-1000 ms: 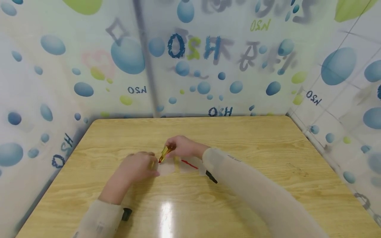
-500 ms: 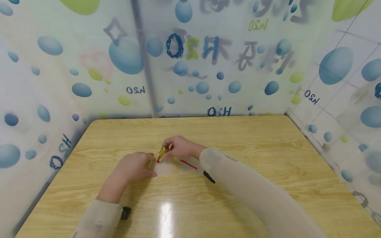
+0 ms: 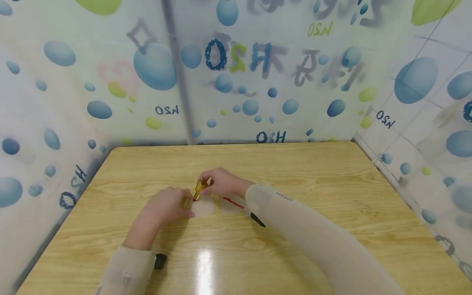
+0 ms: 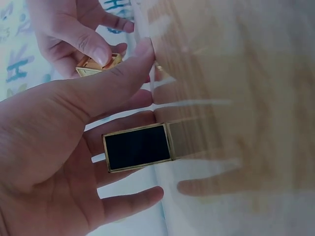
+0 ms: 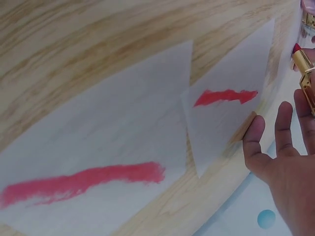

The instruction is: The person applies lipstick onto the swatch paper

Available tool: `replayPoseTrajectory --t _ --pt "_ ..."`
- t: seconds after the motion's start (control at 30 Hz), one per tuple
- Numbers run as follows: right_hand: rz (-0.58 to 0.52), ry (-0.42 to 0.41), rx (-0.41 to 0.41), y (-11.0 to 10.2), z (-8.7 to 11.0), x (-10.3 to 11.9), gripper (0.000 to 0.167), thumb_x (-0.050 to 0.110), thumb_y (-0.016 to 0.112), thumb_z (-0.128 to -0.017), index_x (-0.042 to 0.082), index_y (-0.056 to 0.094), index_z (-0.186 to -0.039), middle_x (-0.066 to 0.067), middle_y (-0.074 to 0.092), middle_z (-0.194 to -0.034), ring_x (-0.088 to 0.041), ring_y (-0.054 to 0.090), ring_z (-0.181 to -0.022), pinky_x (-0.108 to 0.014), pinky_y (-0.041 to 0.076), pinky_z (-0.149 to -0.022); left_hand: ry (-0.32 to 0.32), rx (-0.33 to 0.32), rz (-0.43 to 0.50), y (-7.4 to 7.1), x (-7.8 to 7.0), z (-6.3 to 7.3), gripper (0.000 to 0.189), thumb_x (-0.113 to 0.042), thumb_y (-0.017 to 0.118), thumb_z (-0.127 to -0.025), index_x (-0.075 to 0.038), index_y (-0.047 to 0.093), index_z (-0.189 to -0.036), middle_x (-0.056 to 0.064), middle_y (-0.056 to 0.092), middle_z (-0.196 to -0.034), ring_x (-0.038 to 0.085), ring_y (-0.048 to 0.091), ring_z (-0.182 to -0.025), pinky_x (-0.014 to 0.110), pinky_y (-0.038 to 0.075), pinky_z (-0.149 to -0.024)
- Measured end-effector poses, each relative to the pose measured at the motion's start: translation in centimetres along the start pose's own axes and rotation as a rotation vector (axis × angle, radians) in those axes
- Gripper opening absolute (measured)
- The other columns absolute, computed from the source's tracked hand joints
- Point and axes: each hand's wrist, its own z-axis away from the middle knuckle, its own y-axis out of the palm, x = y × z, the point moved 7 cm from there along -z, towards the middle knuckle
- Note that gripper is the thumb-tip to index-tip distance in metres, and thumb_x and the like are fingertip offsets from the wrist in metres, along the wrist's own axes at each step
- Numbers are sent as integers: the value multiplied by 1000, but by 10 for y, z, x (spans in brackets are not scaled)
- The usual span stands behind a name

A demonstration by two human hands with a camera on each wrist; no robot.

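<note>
My right hand (image 3: 222, 182) pinches a gold lipstick (image 3: 200, 188), its red tip down at the left edge of a white paper (image 3: 203, 207). In the right wrist view the lipstick (image 5: 303, 61) shows at the right edge. My left hand (image 3: 169, 206) rests at the same paper's left edge, thumb and fingertips touching down. Under that palm, the left wrist view shows a gold-framed dark lipstick cap (image 4: 138, 147) standing on the table before the fairly straight fingers. A second paper (image 3: 228, 208) bears a red stroke. A third paper (image 5: 108, 113), with a wider pinkish-red stroke, lies mostly under my right sleeve.
The papers lie in a row on a glossy wood-grain table (image 3: 280, 164). Behind it hangs a wall covering (image 3: 236, 94) with blue and green drops, and more patterned wall closes both sides. A black strap end (image 3: 257, 220) hangs below my right sleeve.
My right hand has shifted slightly left with the lipstick, which now stands a little steeper. My left hand stays in nearly the same spot. The view has drifted slightly.
</note>
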Motion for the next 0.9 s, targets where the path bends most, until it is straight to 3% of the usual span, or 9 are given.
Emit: replayPoseTrajectory --t 0.2,0.57,0.9 --pt "33 4 5 1 1 4 26 23 76 -100 17 74 -125 4 74 -113 -12 63 -100 -23 53 -90 -20 22 -3 -1 -1 0 39 -38 91 -84 -14 76 -112 7 78 -102 26 73 -89 48 59 -79" --pt "109 -20 15 1 1 6 32 22 75 -101 15 74 -132 0 75 -126 -12 64 -106 -24 55 -97 -29 26 -3 -3 -2 -1 42 -38 92 -83 -14 76 -113 7 79 -105 26 73 -91 49 59 -81" --pt "136 -56 19 0 6 5 33 20 77 -100 14 75 -132 -1 76 -128 -11 65 -105 -24 55 -96 -27 27 1 -4 -4 0 38 -38 91 -84 -16 76 -111 5 78 -101 21 70 -85 45 58 -76"
